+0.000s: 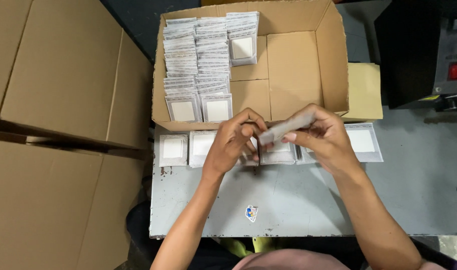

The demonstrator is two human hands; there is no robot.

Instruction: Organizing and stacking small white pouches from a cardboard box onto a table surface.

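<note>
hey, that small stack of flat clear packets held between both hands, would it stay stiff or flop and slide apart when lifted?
The small stack of flat clear packets looks light: the left hand and right hand pinch it by fingertips alone. It probably stays fairly stiff, since it spans both hands without sagging. Its glossy film suggests loose packets may slip sideways, like the fanned rows in the open cardboard box.

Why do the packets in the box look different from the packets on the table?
The clear flat packets in the open cardboard box stand packed in overlapping rows; the clear flat packets on the grey metal table lie flat, side by side. The box holds many more. Both show a white square inside.
</note>
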